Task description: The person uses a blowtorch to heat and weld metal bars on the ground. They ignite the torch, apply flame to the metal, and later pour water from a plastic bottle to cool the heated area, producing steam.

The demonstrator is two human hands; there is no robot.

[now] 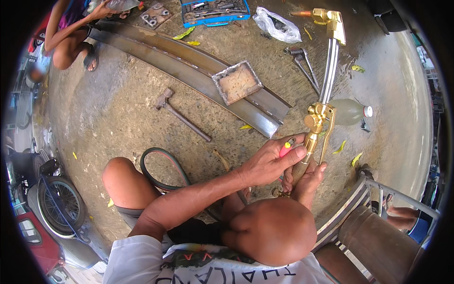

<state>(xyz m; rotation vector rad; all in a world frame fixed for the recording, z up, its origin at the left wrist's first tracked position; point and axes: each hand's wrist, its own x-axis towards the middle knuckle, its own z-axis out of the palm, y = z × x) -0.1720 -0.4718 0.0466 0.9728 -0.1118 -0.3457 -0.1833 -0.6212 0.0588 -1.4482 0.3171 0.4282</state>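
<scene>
My right hand is wrapped round the handle of a cutting torch, which points away from me. The torch has a brass valve body, long silvery tubes and an angled brass head with a copper-coloured tip. No flame shows at it. In my left hand is a small pink lighter, gripped between thumb and fingers. That hand lies against the torch just below the valve body, and some of its fingers are hidden behind the brass. A dark hose loops on the ground beside my left knee.
A steel channel lies on the concrete, a small metal tray across it. Nearby are a hammer, ratchet wrenches, a bottle, a plastic bag and a blue toolbox. Another person squats far left, holding a bottle.
</scene>
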